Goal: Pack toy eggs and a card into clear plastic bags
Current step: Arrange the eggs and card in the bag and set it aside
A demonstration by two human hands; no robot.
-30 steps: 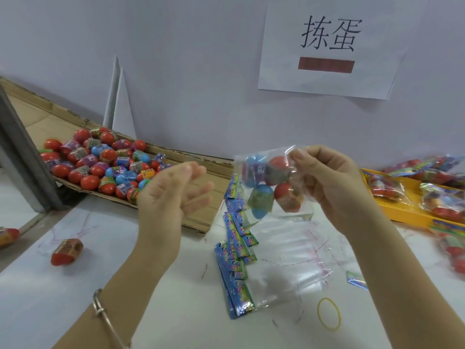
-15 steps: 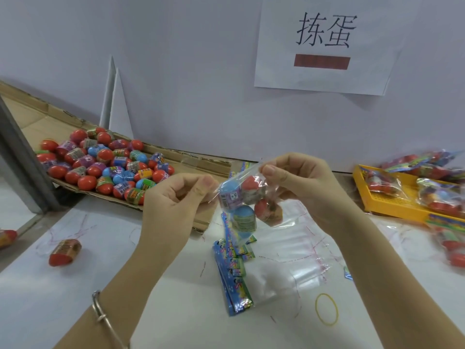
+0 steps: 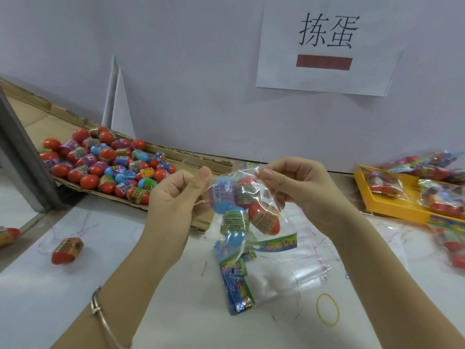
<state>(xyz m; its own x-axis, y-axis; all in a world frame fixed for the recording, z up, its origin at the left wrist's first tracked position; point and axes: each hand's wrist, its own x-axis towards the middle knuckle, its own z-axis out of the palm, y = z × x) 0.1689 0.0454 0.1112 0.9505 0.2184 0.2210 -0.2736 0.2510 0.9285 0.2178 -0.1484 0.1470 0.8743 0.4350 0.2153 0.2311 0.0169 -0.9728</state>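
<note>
— So, what's at mid left?
— A heap of toy eggs [image 3: 110,167] on cardboard [image 3: 191,157], one stray egg [image 3: 66,250] below it on the table [image 3: 37,298]
— And in the centre?
— The left hand [image 3: 176,197] pinches one top corner of the clear bag [image 3: 254,195], the right hand [image 3: 297,190] pinches the other; four eggs [image 3: 224,195] hang inside, held above the card stack [image 3: 237,280]
— Far right?
— A yellow tray [image 3: 392,205] with filled bags [image 3: 382,182], a rubber band [image 3: 327,309] lower down
</note>
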